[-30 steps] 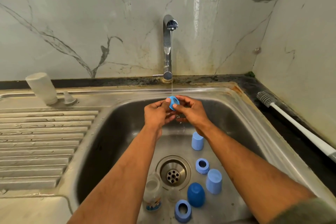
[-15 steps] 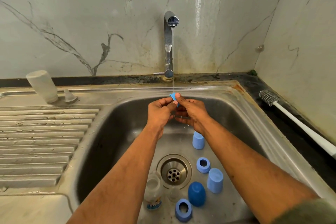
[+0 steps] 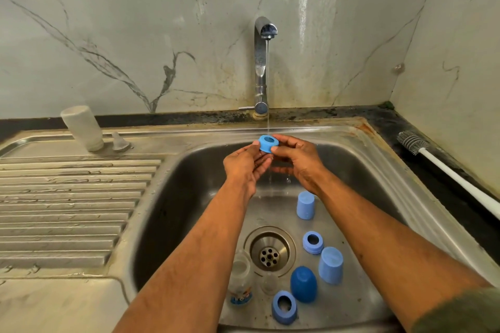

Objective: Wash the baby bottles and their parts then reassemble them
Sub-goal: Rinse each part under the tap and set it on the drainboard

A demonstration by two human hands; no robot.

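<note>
Pretty even, soft daylight-ish light all over, bit of glare streaking down the wall (image 3: pixel 305 21) and off the tap (image 3: pixel 261 62), soft shadows inside the sink (image 3: pixel 173 197), everything sharp enough, though the wide lens bends the edges noticeably.

A blue collar ring (image 3: pixel 267 143) sits centre frame under the water stream, hole up. Lower right in the basin: two pale blue caps (image 3: pixel 305 205) (image 3: pixel 330 265), a dark blue cap (image 3: pixel 303 284), two more rings (image 3: pixel 312 242) (image 3: pixel 284 307). A clear bottle (image 3: pixel 240 281) lies beside the drain; a white bottle (image 3: pixel 82 127) stands upside down, upper left.
</note>
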